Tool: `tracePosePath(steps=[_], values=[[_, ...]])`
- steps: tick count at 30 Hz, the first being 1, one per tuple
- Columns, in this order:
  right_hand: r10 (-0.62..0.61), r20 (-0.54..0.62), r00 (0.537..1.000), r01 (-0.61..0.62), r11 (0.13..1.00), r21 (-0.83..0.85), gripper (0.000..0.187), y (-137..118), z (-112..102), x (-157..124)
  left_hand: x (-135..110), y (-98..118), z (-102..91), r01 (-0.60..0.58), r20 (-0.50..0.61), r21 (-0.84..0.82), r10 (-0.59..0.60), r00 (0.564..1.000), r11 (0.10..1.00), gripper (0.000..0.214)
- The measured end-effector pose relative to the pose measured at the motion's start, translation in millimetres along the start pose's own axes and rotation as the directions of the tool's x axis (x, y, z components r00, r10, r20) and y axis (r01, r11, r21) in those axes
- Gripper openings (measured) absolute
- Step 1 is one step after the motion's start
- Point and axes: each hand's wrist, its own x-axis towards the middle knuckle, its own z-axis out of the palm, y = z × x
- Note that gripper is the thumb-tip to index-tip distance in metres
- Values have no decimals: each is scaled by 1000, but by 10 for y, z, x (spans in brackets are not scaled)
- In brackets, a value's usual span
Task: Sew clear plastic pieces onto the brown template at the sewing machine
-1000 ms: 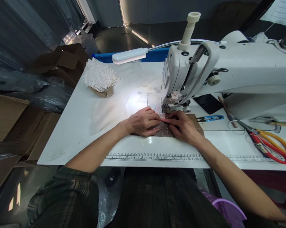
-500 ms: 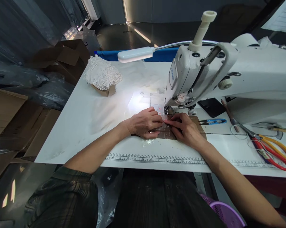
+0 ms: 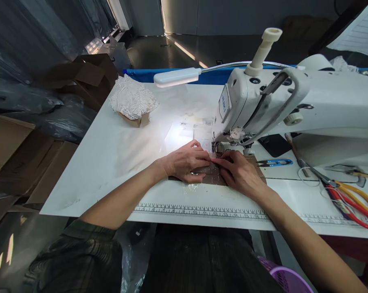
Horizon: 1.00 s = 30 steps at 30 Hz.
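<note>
Under the lit head of a white sewing machine [image 3: 248, 95], my two hands meet just in front of the presser foot [image 3: 214, 146]. My left hand [image 3: 188, 162] has curled fingers pressed on a thin see-through piece [image 3: 207, 170], which looks like clear plastic or sheer cloth with shiny spots. From the right, my right hand [image 3: 239, 171] pinches the edge of that piece, its index fingertip close to my left fingers. A brown plate or sheet [image 3: 216, 179] lies beneath. The fingers cover much of the piece.
Blue thread snips [image 3: 274, 162] and scissors with red and yellow handles [image 3: 355, 201] lie to the right. White lace [image 3: 133, 97] is heaped at the back left. A lamp [image 3: 178, 77] hangs over the table. A printed ruler [image 3: 202, 211] runs along the front edge.
The view has tilted slightly, so the table and machine sit a little lower. Both hands keep nearly the same place at the presser foot, with only small finger shifts.
</note>
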Motion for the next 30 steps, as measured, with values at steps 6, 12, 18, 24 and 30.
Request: tracePosePath(steps=[6,12,18,24,30], values=[[51,67,996,-44,993,-105,37,-24,-27,81,9,-32,-19,61,33,8,-62,998,998,31],[71,76,995,-65,994,-85,38,-27,-55,138,23,-50,-20,82,40,41,-84,996,996,39],[78,44,996,-74,993,-92,38,-22,-39,127,20,-67,1,115,52,52,-118,992,992,39],[59,31,998,-56,995,-80,39,-29,-30,124,28,-83,16,154,43,53,-156,987,987,39],[100,47,994,-99,995,-5,39,23,-67,105,49,-81,-8,183,56,56,-186,981,982,43]])
